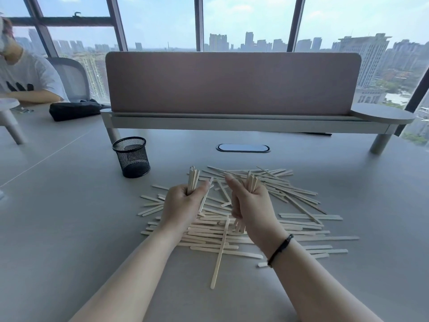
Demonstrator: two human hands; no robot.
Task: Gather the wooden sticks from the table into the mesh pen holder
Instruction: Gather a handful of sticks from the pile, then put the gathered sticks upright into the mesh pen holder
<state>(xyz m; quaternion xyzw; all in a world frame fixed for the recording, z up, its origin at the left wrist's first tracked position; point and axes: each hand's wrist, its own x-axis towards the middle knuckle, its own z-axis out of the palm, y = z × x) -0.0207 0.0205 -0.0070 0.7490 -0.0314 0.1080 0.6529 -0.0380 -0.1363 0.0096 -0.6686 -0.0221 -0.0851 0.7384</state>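
A wide heap of pale wooden sticks (299, 223) lies spread over the grey table (69, 228) in front of me. My left hand (181, 203) is closed around an upright bundle of sticks (193, 178) above the heap's left side. My right hand (249, 203) grips a second bundle (251, 182), its lower ends poking out below the fist. The black mesh pen holder (131, 156) stands upright, to the left of and beyond my left hand, and looks empty inside.
A pink desk divider (232, 82) on a raised shelf runs across the back. An oval cable port (242, 148) sits beyond the heap. A black pouch (74, 110) lies at the far left, near a seated person (25, 75).
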